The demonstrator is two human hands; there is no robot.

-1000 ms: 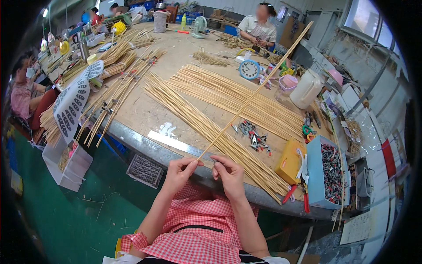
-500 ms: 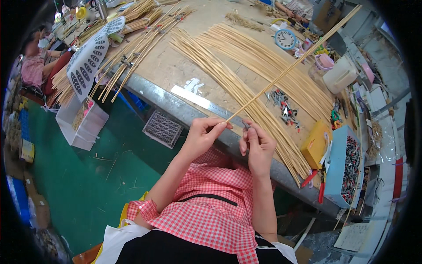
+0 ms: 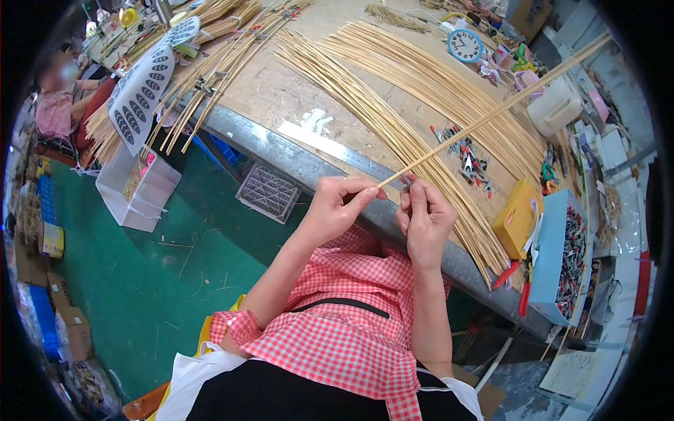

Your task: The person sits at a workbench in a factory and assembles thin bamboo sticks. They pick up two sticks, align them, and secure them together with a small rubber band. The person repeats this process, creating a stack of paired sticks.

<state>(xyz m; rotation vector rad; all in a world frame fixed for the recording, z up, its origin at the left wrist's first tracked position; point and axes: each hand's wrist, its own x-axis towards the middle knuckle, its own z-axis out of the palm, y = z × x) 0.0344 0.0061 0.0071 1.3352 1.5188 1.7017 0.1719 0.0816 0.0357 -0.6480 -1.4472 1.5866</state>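
My left hand pinches the near end of a long pale cane stick, which slants up to the far right over the table. Close beside it, my right hand is closed, thumb against fingers, around a small grey clip that is mostly hidden. The clip is right by the stick; whether it touches cannot be made out. Beyond my hands a bundle of cane sticks lies across the table, with a second spread of sticks behind it. A metal ruler lies by the table edge.
Loose clips lie right of the sticks. A yellow box, red-handled pliers and a blue box of clips stand at the right. A small clock stands farther back. Bundled sticks and another person are at left.
Both hands have shifted slightly right in the picture with the stick. The right hand's fingertips and the clip have come up close to the stick near its held end.
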